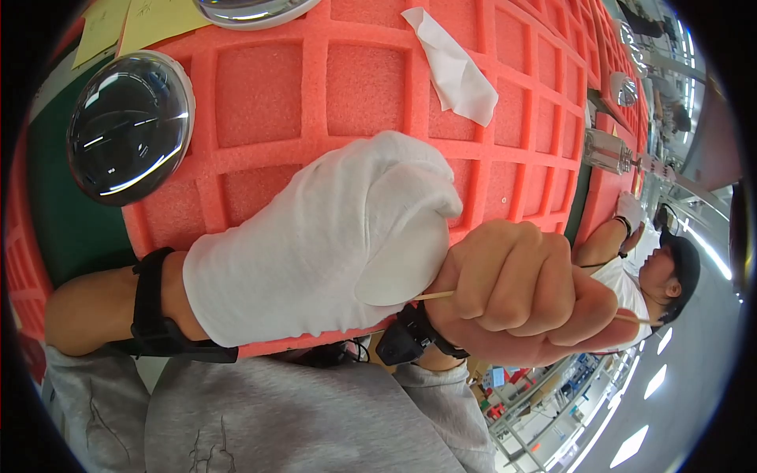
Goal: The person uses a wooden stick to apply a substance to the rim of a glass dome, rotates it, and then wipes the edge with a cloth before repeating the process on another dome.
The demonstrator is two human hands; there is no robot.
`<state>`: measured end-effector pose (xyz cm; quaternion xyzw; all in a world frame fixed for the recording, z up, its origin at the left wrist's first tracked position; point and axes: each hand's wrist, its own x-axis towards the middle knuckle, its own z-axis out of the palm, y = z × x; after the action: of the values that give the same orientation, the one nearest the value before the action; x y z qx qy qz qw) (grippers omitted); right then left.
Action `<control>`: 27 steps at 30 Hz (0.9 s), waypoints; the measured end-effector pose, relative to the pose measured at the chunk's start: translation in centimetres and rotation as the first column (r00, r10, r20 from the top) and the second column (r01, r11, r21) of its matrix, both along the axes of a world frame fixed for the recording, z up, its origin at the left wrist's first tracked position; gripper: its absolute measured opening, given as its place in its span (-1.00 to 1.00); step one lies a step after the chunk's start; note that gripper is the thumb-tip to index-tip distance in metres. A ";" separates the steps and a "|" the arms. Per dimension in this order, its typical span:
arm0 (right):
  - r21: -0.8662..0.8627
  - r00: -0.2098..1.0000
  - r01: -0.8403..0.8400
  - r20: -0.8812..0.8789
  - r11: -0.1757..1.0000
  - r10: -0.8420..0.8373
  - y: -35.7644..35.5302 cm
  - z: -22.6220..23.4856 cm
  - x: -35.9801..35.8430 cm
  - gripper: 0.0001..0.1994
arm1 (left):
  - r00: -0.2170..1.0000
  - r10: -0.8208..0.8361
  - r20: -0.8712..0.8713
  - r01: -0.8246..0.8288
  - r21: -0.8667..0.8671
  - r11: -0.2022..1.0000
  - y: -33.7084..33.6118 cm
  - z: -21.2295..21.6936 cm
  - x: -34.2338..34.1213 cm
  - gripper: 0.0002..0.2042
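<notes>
Two hands meet in the middle of the view, close over a big orange foam tray [371, 87] with square pockets. The left hand [315, 244] wears a white cloth glove and is curled shut around a pale round disc [402, 264]; the disc's flat face peeks out at the right side of the glove. The right hand [524, 296] is bare and clenched in a fist around a thin wooden stick [435, 296]. The stick lies almost level, running left to right. Its left end pokes out of the fist and reaches the lower edge of the disc, where it seems to touch. Its right end sticks out past the fist [635, 318], toward the right. So the disc lies just left of the right grip, and both hands are touching or nearly touching each other. Both wrists carry black bands. Far to the left, a shiny dark glass dome [130, 126] sits at the tray's corner, well apart from the hands. A crumpled white cloth [456, 71] lies on the far part of the tray, apart from the hands too. Yellow paper notes [138, 24] lie at the far left. The tray pockets near the hands look bare, so there is open room on the far side. Another person [658, 276] sits off to the right, beyond the tray's edge.
</notes>
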<state>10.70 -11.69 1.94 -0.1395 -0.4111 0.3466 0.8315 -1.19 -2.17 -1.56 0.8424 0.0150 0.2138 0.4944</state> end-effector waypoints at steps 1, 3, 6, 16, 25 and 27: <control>-0.002 1.000 -0.018 0.012 1.000 0.018 0.0 0.0 0.0 -0.42 | 0.999 -0.032 -0.028 0.033 0.056 0.998 0.2 0.1 0.1 -0.39; -0.001 0.999 -0.040 0.023 0.999 0.040 -0.1 -0.1 0.1 -0.42 | 0.997 -0.058 -0.059 0.065 0.114 0.991 0.3 0.1 0.1 -0.39; -0.019 0.915 -0.180 -0.371 0.984 0.160 -0.6 -0.7 0.8 -0.48 | 0.999 -0.019 0.046 0.020 -0.036 0.999 0.3 -0.4 -0.1 -0.37; -0.024 0.931 -0.050 -0.363 0.998 0.038 -0.5 -0.6 0.3 -0.47 | 0.999 -0.018 0.050 0.021 -0.054 0.998 0.5 -0.1 -0.1 -0.38; -0.049 0.987 -0.051 -0.157 0.997 0.043 -0.4 -0.5 -0.2 -0.46 | 0.999 -0.036 -0.012 0.037 0.070 0.997 0.6 0.5 -0.2 -0.44; -0.058 0.971 -0.101 -0.225 0.993 0.085 -0.6 -0.6 0.3 -0.46 | 0.999 -0.027 -0.021 0.028 0.053 0.998 0.6 0.4 -0.2 -0.45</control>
<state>11.05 -12.25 1.29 -0.1091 -0.3093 0.4126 0.8498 -1.41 -1.58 -1.11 0.8575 0.0027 0.1986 0.4747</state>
